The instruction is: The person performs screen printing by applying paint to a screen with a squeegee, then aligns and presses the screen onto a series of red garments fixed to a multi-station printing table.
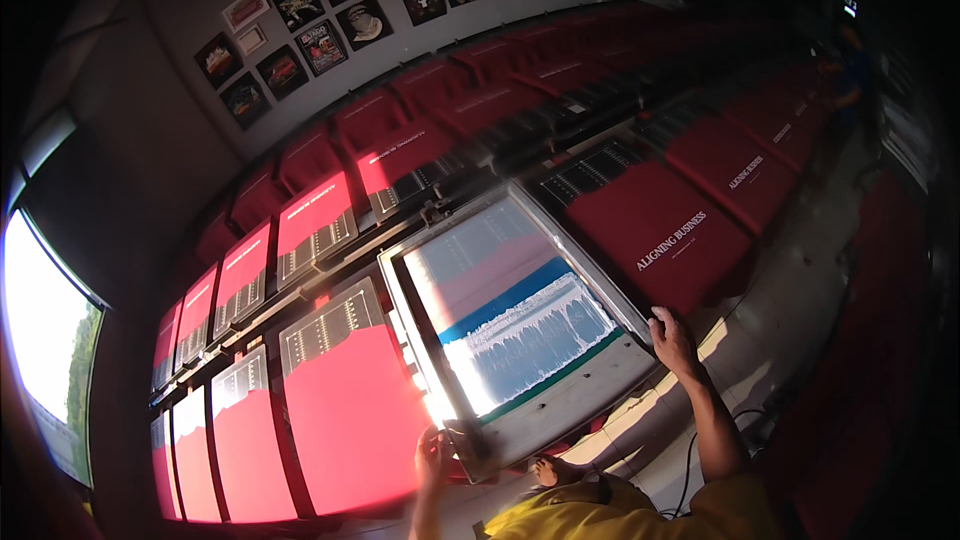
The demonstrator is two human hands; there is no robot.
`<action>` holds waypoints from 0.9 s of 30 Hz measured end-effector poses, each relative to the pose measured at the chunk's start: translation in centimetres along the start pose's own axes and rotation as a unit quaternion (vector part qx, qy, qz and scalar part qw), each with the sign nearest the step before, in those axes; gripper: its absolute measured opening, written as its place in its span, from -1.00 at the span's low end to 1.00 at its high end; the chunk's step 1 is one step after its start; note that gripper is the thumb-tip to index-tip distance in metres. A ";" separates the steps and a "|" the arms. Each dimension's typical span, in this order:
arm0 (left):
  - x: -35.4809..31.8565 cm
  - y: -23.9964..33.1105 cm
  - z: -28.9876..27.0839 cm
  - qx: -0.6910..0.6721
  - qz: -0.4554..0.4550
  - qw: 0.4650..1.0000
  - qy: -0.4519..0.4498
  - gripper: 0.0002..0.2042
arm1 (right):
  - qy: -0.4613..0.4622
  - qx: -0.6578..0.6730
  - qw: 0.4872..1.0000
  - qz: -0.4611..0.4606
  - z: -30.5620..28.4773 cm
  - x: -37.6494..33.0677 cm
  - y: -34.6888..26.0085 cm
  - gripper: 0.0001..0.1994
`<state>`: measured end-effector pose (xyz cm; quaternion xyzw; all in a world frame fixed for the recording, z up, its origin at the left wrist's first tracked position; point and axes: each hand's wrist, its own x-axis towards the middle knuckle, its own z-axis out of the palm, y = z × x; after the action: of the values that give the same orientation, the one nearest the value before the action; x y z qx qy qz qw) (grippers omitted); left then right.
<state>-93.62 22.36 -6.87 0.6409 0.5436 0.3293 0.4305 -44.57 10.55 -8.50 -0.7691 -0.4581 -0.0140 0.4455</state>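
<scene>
A screen printing frame (590,385) with a pale metal rim lies tilted in front of me, over the near row of printing boards. White ink (540,330) is spread in a ragged band across the lower part of its mesh, below a blue strip (505,298). My right hand (673,342) is closed around the frame's near right corner. At the near left corner my left hand (431,456) has its fingers curled against the rim; part of its grip is hidden. Directly right of the frame, a red shirt (655,230) with white lettering lies flat on its board.
Several red shirts (350,410) lie on boards to the left, with more rows behind a long rail (345,262). Prints (365,22) hang on the back wall. A bright window (45,340) is at left. A person in blue (848,80) stands far right. A cable (690,460) runs near my right arm.
</scene>
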 end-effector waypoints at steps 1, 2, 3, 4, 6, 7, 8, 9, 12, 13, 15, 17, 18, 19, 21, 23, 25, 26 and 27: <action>0.2 0.1 0.6 0.047 0.002 0.999 0.014 -0.58 | -0.024 -0.010 0.999 0.018 0.9 0.4 1.3 -0.69; 0.2 1.0 1.3 0.063 0.013 0.998 0.015 -0.59 | -0.050 -0.022 0.998 0.038 1.6 0.6 2.5 -0.69; 0.3 0.7 1.8 0.105 0.019 0.994 0.031 -0.61 | -0.075 -0.032 0.995 0.057 2.3 1.0 3.7 -0.69; 0.9 0.4 2.2 0.148 0.028 0.988 0.048 -0.63 | -0.066 -0.001 0.997 0.039 3.3 1.3 4.7 -0.68; 1.2 1.6 3.1 0.197 0.015 0.978 0.064 -0.65 | -0.069 0.002 0.997 0.037 4.4 1.5 6.1 -0.73; 0.7 3.7 3.4 0.205 -0.011 0.977 0.064 -0.66 | -0.069 0.006 0.997 0.024 4.5 2.0 5.1 -0.73; 0.5 4.9 3.9 0.211 -0.036 0.975 0.064 -0.67 | -0.125 -0.008 0.988 0.087 4.2 2.7 4.2 -0.75; 0.6 4.3 4.1 0.206 -0.035 0.975 0.073 -0.67 | -0.133 -0.006 0.985 0.106 4.2 3.1 3.6 -0.76; 1.6 0.4 4.0 0.191 -0.001 0.976 0.104 -0.69 | -0.123 0.018 0.986 0.108 5.8 3.3 4.6 -0.77; 1.8 -0.4 4.2 0.178 0.012 0.975 0.131 -0.70 | -0.092 0.038 0.994 0.052 6.4 3.5 4.8 -0.78; 1.8 -1.2 4.7 0.152 0.036 0.971 0.182 -0.72 | -0.048 0.028 0.998 0.004 7.2 3.3 5.5 -0.78; 1.9 -1.0 5.1 0.129 0.049 0.973 0.188 -0.77 | -0.039 0.021 0.999 0.031 8.0 3.3 6.4 -0.81; 1.9 -0.6 5.8 0.101 0.059 0.970 0.212 -0.79 | -0.057 0.040 0.996 0.052 8.1 3.4 6.7 -0.80; 2.0 -0.2 6.3 0.073 0.070 0.966 0.236 -0.77 | -0.074 0.058 0.993 0.074 8.1 3.5 6.9 -0.80; 1.9 0.3 6.3 0.102 0.048 0.968 0.226 -0.82 | -0.054 0.057 0.996 0.037 8.3 3.6 7.3 -0.81; 2.1 -0.4 6.3 0.086 0.031 0.969 0.230 -0.83 | -0.072 0.091 0.991 0.062 8.1 4.0 6.9 -0.81; 2.1 -3.4 6.3 0.132 0.044 0.948 0.285 -0.87 | -0.084 0.071 0.992 0.058 7.4 4.5 5.3 -0.82; 2.0 -1.9 6.2 0.144 0.008 0.960 0.241 -0.85 | -0.084 0.056 0.993 0.061 7.0 4.7 5.2 -0.82; 1.9 -0.5 5.8 0.161 -0.027 0.966 0.200 -0.78 | -0.058 0.068 0.995 0.047 7.2 4.6 5.5 -0.83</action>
<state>-88.25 23.08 -9.78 0.6082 0.6814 0.3474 0.2124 -40.79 17.73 -14.55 -0.7570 -0.4462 0.0828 0.4701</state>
